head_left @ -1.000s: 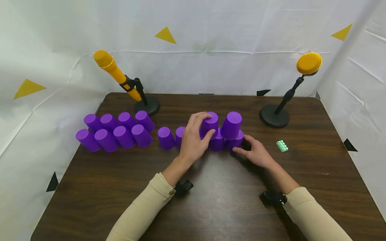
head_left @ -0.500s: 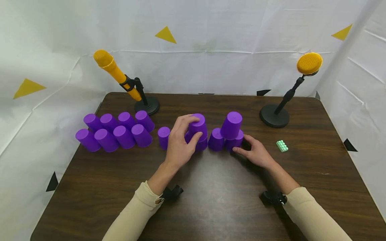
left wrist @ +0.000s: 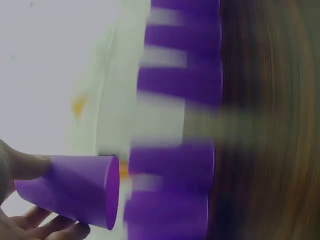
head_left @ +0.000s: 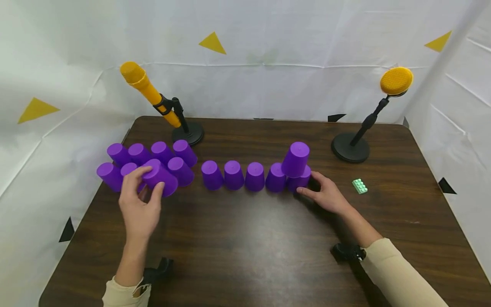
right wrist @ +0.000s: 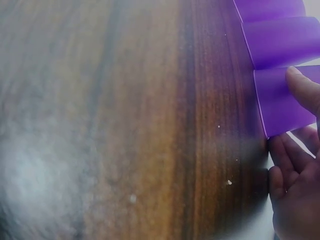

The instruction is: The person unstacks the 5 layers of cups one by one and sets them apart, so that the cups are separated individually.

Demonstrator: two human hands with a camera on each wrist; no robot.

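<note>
A: Biggest first, clock centred on your table?
B: White sheeting [head_left: 268, 91] with yellow and black triangles, then your wood-grain table [head_left: 245, 251], glossy, near edge cut off. Handheld microphone [head_left: 145, 89] between ten and eleven, round microphone [head_left: 397, 81] at two.
A: Your fingers?
B: Your left hand [head_left: 139, 209], nine o'clock, grasps a raised, tilted purple cup [head_left: 163, 178], partly hiding the cup cluster [head_left: 184, 151] behind. Your right hand [head_left: 324, 196], three o'clock, is curled round the end cup [right wrist: 272, 102] of the inverted row [head_left: 233, 175] at twelve; far fingers partly hidden. An upper cup [head_left: 296, 160] tops that end.
A: Hard to read?
B: Your left wrist view's background, smeared.
A: Smallest?
B: Green brick [head_left: 359, 186], three o'clock, past your right hand.
</note>
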